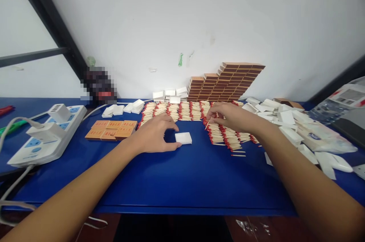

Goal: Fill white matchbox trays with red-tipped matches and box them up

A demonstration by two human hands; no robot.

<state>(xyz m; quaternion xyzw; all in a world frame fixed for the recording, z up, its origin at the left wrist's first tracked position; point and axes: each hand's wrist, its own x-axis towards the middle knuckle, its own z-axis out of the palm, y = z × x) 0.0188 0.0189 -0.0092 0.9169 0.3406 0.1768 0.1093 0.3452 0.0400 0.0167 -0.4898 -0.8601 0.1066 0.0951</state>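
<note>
A small white matchbox tray [183, 138] lies on the blue table in front of me. My left hand [155, 134] curves round its left end, thumb at the near corner and index finger at the far corner. Further right, my right hand [224, 116] pinches a matchstick [207, 124] between thumb and fingertips, above a heap of red-tipped matches [230, 137]. More matches [172, 110] lie in rows behind both hands. How many sticks the right fingers hold is hard to make out.
Brown matchboxes [225, 84] are stacked against the wall. Orange-labelled boxes [111, 130] lie left, beside a white power strip [57, 135] with cables. Loose white trays [285, 116], a plastic bag [322, 135] and a bottle [327, 107] crowd the right side.
</note>
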